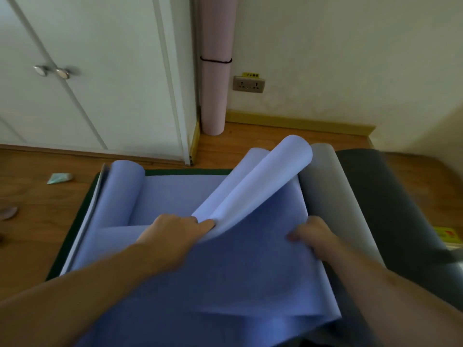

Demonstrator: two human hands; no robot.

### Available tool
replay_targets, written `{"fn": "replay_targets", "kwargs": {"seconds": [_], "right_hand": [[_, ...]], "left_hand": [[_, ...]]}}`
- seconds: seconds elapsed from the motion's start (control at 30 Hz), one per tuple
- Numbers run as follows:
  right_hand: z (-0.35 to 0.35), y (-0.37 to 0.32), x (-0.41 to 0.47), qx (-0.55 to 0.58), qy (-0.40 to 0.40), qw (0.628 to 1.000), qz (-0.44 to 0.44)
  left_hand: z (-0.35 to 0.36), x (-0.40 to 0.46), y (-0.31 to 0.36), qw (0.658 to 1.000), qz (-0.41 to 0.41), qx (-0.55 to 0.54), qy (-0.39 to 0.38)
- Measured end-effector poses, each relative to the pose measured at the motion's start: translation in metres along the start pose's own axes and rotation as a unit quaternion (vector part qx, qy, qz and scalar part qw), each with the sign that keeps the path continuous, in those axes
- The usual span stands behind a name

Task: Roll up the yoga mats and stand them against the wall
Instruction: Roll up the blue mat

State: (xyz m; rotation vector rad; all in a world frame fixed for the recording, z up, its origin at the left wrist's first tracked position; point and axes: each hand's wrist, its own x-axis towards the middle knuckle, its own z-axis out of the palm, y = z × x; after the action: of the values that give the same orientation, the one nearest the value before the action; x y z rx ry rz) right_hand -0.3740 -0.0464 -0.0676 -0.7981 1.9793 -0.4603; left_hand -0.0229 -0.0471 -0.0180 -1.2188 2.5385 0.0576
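Blue yoga mat (225, 271), loosely half-rolled, creased

Two hands (179, 230), perhaps four mats (250, 259), one socket (248, 84).

A white cupboard (100, 83) stands far beyond the hands on the left, its doors closed, with two round metal knobs (51, 72) side by side. A wall socket (248, 84) sits beyond the hands, a small yellow label (251, 75) just above it. On the wood floor (37, 196), left of the hands, lies a pale green wrapper (59, 178).
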Motion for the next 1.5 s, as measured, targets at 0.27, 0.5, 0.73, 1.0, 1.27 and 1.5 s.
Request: {"fn": "replay_targets", "kwargs": {"seconds": [0.27,0.5,0.73,1.0,1.27,1.5], "right_hand": [[-0.073,-0.142,-0.163,0.313,-0.017,0.941,-0.126],[-0.13,-0.162,-0.312,0.501,0.027,0.808,-0.309],[-0.013,-0.096,-0.322,0.486,0.043,0.857,-0.165],[0.058,-0.045,-0.317,-0.274,-0.255,0.884,-0.28],[-0.029,-0.103,-0.293,-0.401,0.08,0.781,-0.472],[-0.023,-0.111,-0.211,-0.531,0.149,0.719,-0.423]], "left_hand": [[-0.151,-0.06,-0.021,0.986,-0.019,0.075,0.15],[-0.301,-0.121,-0.013,0.933,-0.011,0.16,0.322],[-0.343,-0.161,0.014,0.918,0.003,0.189,0.348],[-0.21,-0.154,0.016,0.963,0.02,0.201,0.176],[-0.117,-0.155,-0.007,0.971,0.012,0.116,0.21],[-0.086,-0.142,-0.023,0.97,0.01,0.032,0.243]]}}
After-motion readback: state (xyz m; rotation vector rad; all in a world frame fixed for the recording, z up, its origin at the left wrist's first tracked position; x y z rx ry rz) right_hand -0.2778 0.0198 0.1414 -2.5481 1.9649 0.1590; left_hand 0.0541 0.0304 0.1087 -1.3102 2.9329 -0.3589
